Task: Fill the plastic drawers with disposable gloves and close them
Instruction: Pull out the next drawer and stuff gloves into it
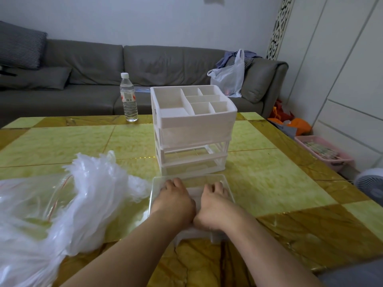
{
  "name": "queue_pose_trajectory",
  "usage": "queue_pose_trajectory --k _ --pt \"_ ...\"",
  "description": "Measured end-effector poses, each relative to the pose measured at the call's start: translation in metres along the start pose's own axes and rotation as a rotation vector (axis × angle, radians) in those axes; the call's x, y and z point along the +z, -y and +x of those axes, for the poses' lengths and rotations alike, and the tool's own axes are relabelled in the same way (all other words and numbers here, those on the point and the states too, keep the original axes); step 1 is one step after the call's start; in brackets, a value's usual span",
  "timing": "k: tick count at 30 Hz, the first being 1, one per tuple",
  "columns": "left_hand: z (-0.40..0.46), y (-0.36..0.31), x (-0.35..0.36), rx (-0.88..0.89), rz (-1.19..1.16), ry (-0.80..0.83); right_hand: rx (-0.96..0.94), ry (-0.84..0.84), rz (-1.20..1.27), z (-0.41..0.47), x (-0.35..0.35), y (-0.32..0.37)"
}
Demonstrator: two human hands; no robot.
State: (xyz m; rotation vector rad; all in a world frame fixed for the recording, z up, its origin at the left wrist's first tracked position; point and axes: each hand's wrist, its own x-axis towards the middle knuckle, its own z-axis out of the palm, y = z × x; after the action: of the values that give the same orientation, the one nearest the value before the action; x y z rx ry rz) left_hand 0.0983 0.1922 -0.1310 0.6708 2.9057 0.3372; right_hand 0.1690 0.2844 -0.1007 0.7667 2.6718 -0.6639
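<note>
A clear plastic drawer [154, 189] lies on the yellow table, pulled out of the white drawer unit [194, 121] behind it. My left hand [175, 201] and my right hand [215, 206] lie side by side inside the drawer, fingers pointing away, pressing down on thin clear gloves that I can barely make out. A heap of crumpled clear disposable gloves [97, 195] lies just left of the drawer. The unit's top drawer is closed; the slots below stand open.
A clear bag with red lines [31, 204] lies at the left edge. A water bottle [129, 98] stands at the table's far side. Behind are a grey sofa [103, 65] with a plastic bag [230, 75]. A pink basket [323, 152] and a fan [371, 187] sit on the floor at right.
</note>
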Motion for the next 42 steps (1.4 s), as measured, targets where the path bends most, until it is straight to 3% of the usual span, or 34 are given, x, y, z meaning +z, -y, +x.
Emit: queue_pose_trajectory --k 3,8,11,15,18,23,25,29,31,33,38,42 --pt "0.002 0.008 -0.007 0.093 0.072 0.112 -0.002 0.009 -0.025 0.002 0.003 0.001" --pt "-0.022 0.011 -0.047 0.114 -0.202 0.175 0.021 -0.07 -0.05 0.003 0.003 0.003" --pt "-0.053 0.024 -0.069 0.245 -0.308 0.023 -0.066 -0.222 0.104 -0.007 -0.003 0.001" --pt "-0.098 0.065 -0.088 0.342 -0.417 -0.238 -0.112 -0.468 0.133 -0.032 -0.016 0.01" --pt "-0.125 0.111 -0.095 0.237 -0.387 -0.35 -0.189 -0.582 0.215 -0.049 -0.017 0.03" --pt "-0.134 0.197 -0.121 -0.13 -0.411 -0.475 -0.324 -0.686 0.286 -0.07 -0.005 0.054" --pt "-0.131 0.226 -0.133 -0.188 -0.407 -0.393 -0.403 -0.705 0.307 -0.077 0.003 0.064" --pt "-0.132 0.25 -0.119 -0.121 -0.17 0.126 -0.566 -0.649 0.32 -0.081 0.023 0.079" --pt "-0.131 0.25 -0.1 -0.135 0.02 0.232 -0.65 -0.594 0.299 -0.079 0.034 0.085" --pt "-0.126 0.248 -0.086 -0.133 0.105 0.189 -0.712 -0.556 0.25 -0.078 0.044 0.092" --pt "-0.12 0.251 -0.097 -0.18 -0.042 0.027 -0.759 -0.476 0.195 -0.077 0.06 0.1" --pt "-0.127 0.257 -0.13 -0.21 -0.479 -0.293 -0.777 -0.465 0.257 -0.08 0.06 0.101"
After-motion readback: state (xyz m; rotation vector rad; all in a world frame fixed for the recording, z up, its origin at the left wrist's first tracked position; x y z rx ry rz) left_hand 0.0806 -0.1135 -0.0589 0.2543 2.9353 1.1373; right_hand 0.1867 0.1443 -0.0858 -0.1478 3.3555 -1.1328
